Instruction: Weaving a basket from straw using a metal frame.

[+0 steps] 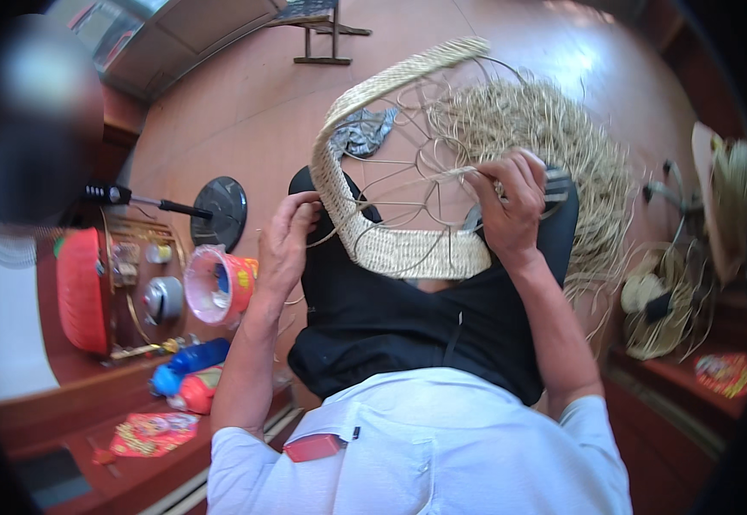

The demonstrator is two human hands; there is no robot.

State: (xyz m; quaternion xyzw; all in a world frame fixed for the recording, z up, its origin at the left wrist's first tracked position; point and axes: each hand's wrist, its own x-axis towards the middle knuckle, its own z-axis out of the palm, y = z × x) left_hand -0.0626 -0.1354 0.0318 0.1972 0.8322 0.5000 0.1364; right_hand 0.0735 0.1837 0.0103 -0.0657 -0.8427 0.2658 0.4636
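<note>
A C-shaped woven band (421, 254) of pale straw-coloured cord rests across my lap, its far arm reaching out over the floor. Thin cords form a loose net inside its curve. My right hand (513, 204) pinches a strand of cord (429, 178) between thumb and fingers, and the strand runs left toward the band. At the band's left outer side, my left hand (285, 239) is closed with its fingertips pressed together. A thin cord passes by it, but what lies between those fingertips is too small to make out.
A large heap of loose cord (554, 146) spreads on the floor at right. Left of me stand a pink bucket (210, 287), a round black stand base (219, 213) and a red basket (81, 292). A wooden stool (322, 43) is at the far side.
</note>
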